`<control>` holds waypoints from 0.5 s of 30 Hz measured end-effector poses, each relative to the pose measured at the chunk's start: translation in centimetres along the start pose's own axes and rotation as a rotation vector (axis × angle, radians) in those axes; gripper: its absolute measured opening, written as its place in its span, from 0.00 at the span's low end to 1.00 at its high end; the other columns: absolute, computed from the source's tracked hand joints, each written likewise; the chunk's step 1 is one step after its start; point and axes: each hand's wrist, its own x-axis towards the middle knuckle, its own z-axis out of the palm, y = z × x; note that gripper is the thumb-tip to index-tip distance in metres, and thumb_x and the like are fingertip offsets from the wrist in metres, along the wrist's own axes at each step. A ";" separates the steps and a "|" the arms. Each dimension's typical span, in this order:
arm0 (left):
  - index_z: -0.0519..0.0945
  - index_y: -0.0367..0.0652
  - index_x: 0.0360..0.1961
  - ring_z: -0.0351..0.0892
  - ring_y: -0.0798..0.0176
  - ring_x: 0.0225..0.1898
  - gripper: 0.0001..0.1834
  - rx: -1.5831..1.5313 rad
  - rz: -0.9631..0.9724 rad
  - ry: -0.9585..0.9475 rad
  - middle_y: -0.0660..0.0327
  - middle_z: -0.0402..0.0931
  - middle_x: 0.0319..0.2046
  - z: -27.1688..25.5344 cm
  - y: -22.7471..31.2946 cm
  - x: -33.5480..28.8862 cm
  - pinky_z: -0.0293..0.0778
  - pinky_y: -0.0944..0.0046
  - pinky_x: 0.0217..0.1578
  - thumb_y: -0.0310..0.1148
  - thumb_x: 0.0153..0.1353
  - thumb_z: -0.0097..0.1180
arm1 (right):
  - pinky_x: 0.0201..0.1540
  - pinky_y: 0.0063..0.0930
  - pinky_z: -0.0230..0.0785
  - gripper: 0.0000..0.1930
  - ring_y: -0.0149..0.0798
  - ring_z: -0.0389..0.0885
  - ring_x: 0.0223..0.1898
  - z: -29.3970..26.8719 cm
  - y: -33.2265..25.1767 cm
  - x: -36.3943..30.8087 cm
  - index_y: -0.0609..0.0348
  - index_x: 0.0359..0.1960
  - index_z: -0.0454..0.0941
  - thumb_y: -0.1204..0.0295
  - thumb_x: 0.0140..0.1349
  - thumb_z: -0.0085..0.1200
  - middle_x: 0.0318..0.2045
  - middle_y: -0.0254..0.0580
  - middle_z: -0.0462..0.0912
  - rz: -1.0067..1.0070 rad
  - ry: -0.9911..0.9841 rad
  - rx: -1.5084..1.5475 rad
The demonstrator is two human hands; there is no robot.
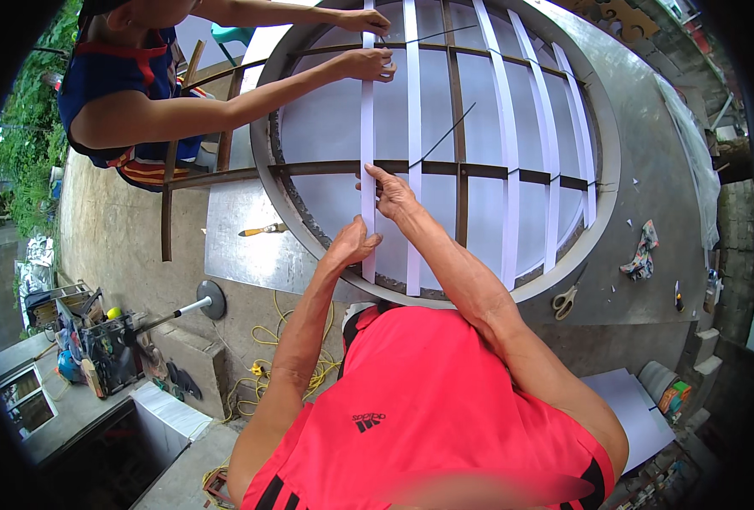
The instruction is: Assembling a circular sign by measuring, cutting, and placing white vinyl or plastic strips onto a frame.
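A long white strip [368,119] runs across the brown metal bars [317,168] of a large round frame [608,170]. My left hand [354,244] pinches this strip near its lower end, just inside the frame's rim. Close to the lower crossbar, my right hand [394,194] grips the same strip, its thumb in front and some fingertips hidden behind. One strip to the right, a black cable tie [446,133] sticks up with a long loose tail. Farther up, another person's hands [370,65] work at the strip by the upper crossbar.
More white strips [506,136] cross the frame to the right. A paintbrush [262,230] lies on the metal sheet at left. Scissors [565,302] and a crumpled cloth [641,252] rest at right. A yellow cord [266,340] coils on the ground by my left arm.
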 end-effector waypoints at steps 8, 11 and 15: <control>0.70 0.25 0.50 0.79 0.34 0.48 0.30 0.010 -0.026 -0.004 0.33 0.77 0.43 0.5 -0.5 0.4 0.74 0.48 0.49 0.44 0.60 0.58 | 0.44 0.43 0.74 0.22 0.43 0.83 0.41 -0.1 0.3 -0.2 0.58 0.43 0.83 0.59 0.52 0.74 0.39 0.43 0.86 -0.044 -0.038 -0.001; 0.70 0.26 0.51 0.78 0.35 0.48 0.29 0.013 -0.015 0.003 0.34 0.77 0.44 0.7 -1.0 0.6 0.73 0.48 0.50 0.44 0.60 0.58 | 0.44 0.44 0.74 0.24 0.45 0.82 0.41 0.0 0.3 -0.2 0.59 0.45 0.81 0.60 0.51 0.75 0.40 0.44 0.85 -0.050 -0.048 0.002; 0.70 0.28 0.51 0.78 0.34 0.49 0.29 -0.016 0.013 0.020 0.35 0.77 0.45 0.9 -1.3 0.6 0.73 0.48 0.51 0.43 0.59 0.58 | 0.45 0.45 0.74 0.26 0.47 0.81 0.42 0.2 0.1 -0.4 0.60 0.47 0.79 0.61 0.51 0.75 0.41 0.45 0.83 -0.050 -0.029 0.003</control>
